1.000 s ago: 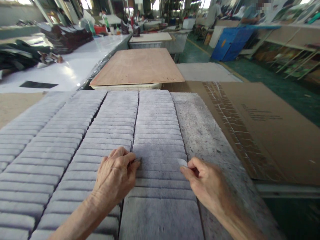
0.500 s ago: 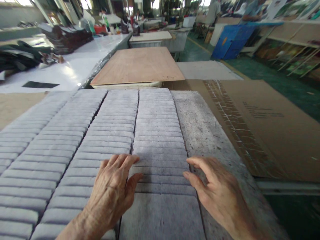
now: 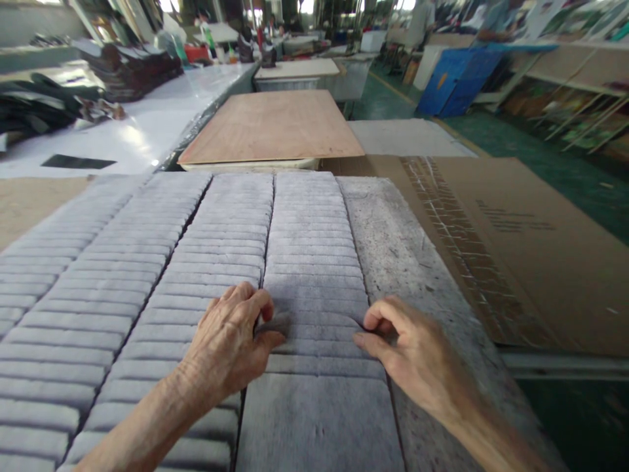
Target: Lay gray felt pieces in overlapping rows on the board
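Overlapping grey fabric pieces (image 3: 309,262) lie in a long row in front of me, each showing only a narrow strip, except the nearest, which shows a broad face. My left hand (image 3: 238,331) pinches the left edge of one piece in this row, its thumb and fingertips curled in. On the opposite edge, my right hand (image 3: 405,334) has thumb and forefinger closed on the same piece. The edge between the hands bulges up slightly at both ends. Similar rows of grey pieces (image 3: 147,282) lie to the left, partly under my left forearm.
The rows rest on a speckled grey board (image 3: 393,242). Flattened brown cardboard (image 3: 531,255) lies to the right, and a plywood sheet (image 3: 275,124) sits beyond. A white table (image 3: 147,124) with dark stacked pieces stands at left. A blue cabinet (image 3: 455,78) and people are farther back.
Both hands have closed from an open, spread pose onto the edges of one grey piece, which now lifts slightly at its ends. The left hand has moved a little forward.
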Motion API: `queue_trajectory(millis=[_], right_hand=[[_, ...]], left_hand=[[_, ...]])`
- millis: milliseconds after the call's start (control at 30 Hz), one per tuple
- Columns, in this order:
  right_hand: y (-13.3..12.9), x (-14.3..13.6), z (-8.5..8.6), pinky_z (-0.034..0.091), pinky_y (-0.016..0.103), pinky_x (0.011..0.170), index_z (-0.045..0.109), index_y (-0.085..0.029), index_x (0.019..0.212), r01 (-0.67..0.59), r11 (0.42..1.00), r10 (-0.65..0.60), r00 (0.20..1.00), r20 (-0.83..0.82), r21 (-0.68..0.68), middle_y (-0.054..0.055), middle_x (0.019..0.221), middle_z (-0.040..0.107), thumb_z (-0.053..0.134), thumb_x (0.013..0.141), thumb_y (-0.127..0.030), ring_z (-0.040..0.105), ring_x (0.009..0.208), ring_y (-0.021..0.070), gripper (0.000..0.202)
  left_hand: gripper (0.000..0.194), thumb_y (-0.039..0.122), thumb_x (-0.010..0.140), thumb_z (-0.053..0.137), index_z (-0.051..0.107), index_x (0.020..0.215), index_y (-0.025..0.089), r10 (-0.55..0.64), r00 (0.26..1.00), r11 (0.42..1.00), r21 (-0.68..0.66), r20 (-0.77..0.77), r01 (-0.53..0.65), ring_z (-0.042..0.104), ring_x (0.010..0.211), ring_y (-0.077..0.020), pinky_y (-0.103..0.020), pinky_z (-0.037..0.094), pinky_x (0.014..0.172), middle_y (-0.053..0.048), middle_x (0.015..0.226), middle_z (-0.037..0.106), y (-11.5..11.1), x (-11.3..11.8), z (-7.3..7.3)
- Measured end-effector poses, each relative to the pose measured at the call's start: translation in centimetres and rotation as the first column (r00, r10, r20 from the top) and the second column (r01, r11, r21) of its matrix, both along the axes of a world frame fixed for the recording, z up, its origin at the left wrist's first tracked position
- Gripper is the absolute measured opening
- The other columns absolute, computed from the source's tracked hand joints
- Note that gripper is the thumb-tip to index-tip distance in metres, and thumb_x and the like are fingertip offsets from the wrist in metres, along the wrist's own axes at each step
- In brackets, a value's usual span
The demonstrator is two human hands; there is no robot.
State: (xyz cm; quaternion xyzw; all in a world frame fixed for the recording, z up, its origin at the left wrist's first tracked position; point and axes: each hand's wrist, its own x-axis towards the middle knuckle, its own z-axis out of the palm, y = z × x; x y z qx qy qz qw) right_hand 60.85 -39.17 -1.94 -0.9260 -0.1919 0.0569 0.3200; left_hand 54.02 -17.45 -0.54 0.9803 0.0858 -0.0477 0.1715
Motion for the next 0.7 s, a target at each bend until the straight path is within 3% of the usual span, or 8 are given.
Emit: queue_trajectory(millis=[167,300,400,700], right_hand=[[-0.3,-0.4,-0.2,0.038,0.022,0.049,0.056,-0.021,0.074,0.065,0.996,-0.063,0.998,-0.031,0.068,-0.005,0.051,0.053,0.055,0.069,-0.034,0.05,0.046,0.0112,0.014],[-0.5,-0.6,-0.1,0.033,0.021,0.044,0.053,-0.021,0.061,0.035,0.999,-0.034,0.998,-0.046,0.031,-0.006,0.046,0.046,0.045,0.076,-0.043,0.044,0.042,0.0096,0.028],[-0.4,-0.8,-0.4,0.028,0.021,0.041,0.049,-0.021,0.054,0.036,0.999,-0.036,0.999,0.002,0.009,-0.006,0.044,0.04,0.041,0.079,-0.042,0.037,0.039,0.0087,0.034],[-0.1,-1.1,-1.1,0.03,0.02,0.043,0.049,-0.021,0.054,0.099,0.995,-0.099,0.992,0.072,0.011,-0.005,0.046,0.045,0.048,0.076,-0.037,0.042,0.042,0.0089,0.028]], left_hand=[[0.011,0.029,0.071,0.056,0.051,0.069,0.02,0.022,1.0,1.0,-0.019,0.002,-0.022,0.05,0.079,-0.0195,-0.035,0.035,0.072,0.0,0.076,0.053,0.1,-0.3,0.1],[0.022,0.04,0.076,0.048,0.052,0.069,0.02,0.08,0.995,0.994,-0.067,-0.053,-0.084,0.051,0.078,-0.0203,-0.034,0.035,0.07,0.0,0.074,0.054,0.3,-0.4,0.3],[0.022,0.039,0.077,0.044,0.051,0.069,0.02,0.116,0.99,0.991,-0.066,-0.074,-0.121,0.051,0.079,-0.0205,-0.034,0.035,0.07,-0.001,0.075,0.054,0.2,-0.3,0.5],[0.017,0.034,0.076,0.045,0.048,0.066,0.021,0.183,0.978,0.983,0.002,-0.1,-0.184,0.051,0.077,-0.019,-0.031,0.034,0.067,0.0,0.074,0.053,0.0,0.2,0.3]])
